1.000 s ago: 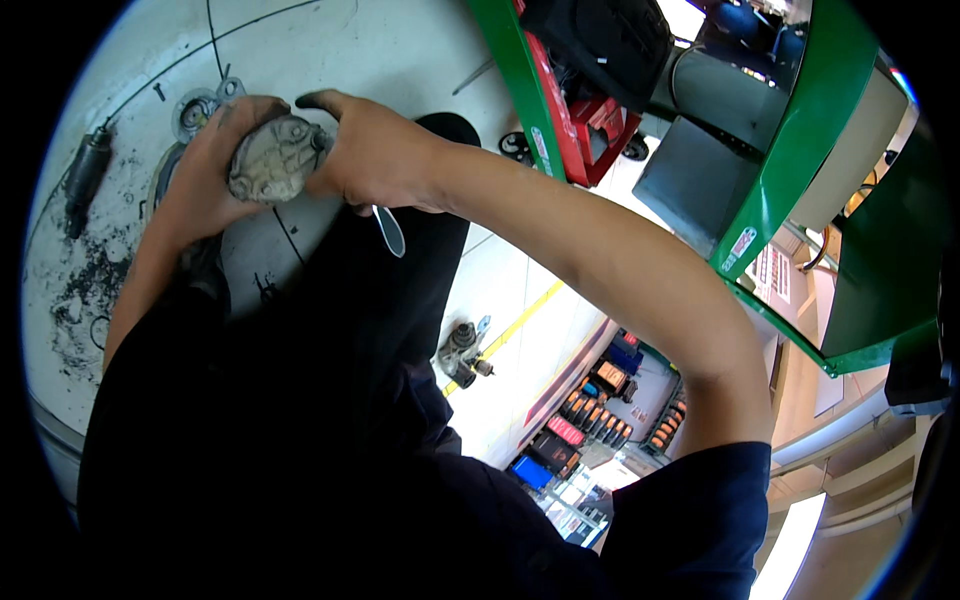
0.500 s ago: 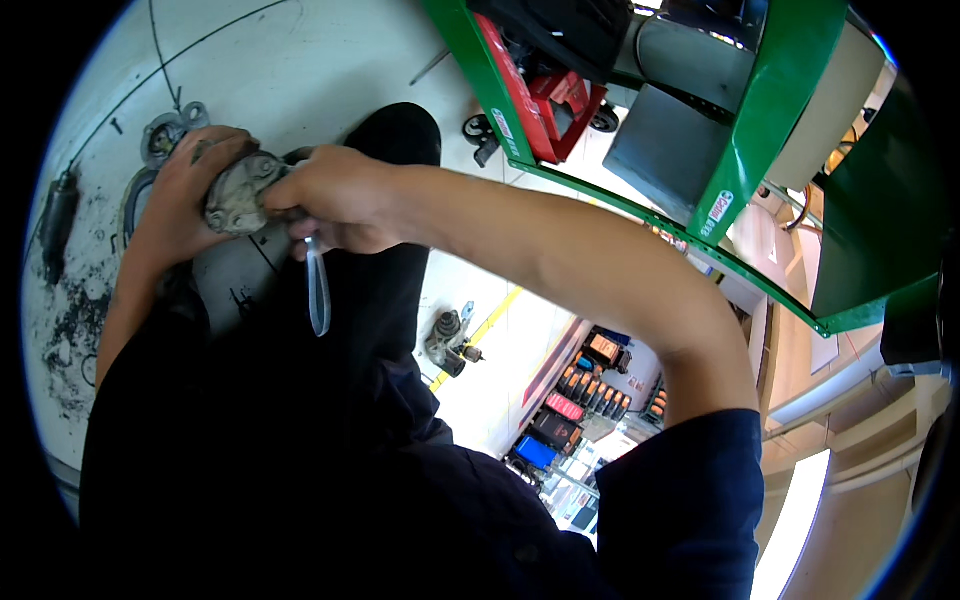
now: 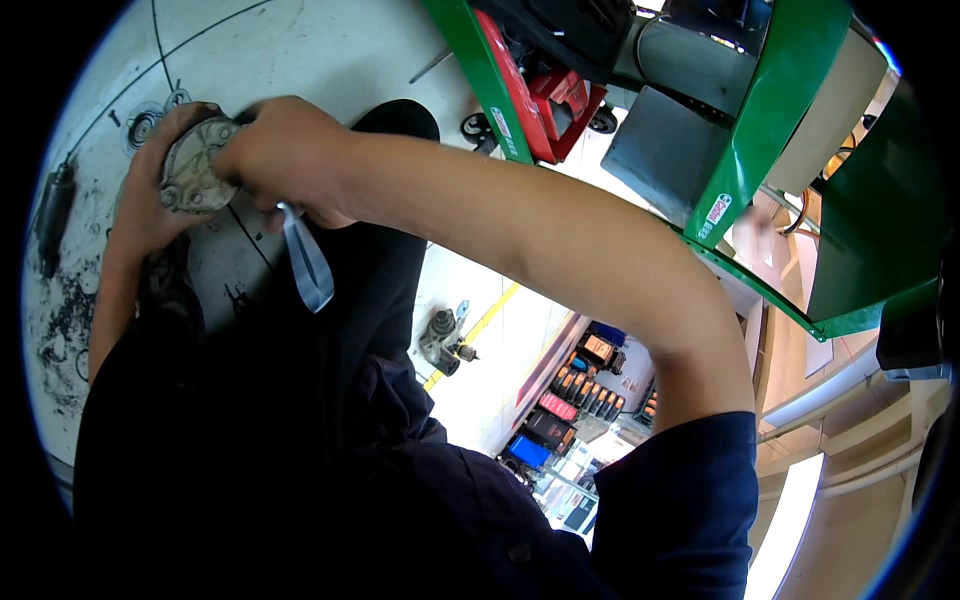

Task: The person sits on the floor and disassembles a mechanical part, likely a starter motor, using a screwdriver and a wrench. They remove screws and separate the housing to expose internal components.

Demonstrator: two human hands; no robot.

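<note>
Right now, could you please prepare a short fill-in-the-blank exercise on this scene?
The long shiny silver handle sticks out from the ____ hand.
The round grey metal housing is cupped by the ____ hand.
The straight painted line on the pale tiled floor is ____.
The large metal frame at upper right is ____.
Missing words: right; left; yellow; green.

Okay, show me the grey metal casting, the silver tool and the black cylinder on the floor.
Grey metal casting (image 3: 194, 172): head view, on its exposed bumpy face.
Silver tool (image 3: 306, 262): head view, on the flat length sticking out below the fingers.
Black cylinder (image 3: 57, 218): head view, mid-body.
</note>
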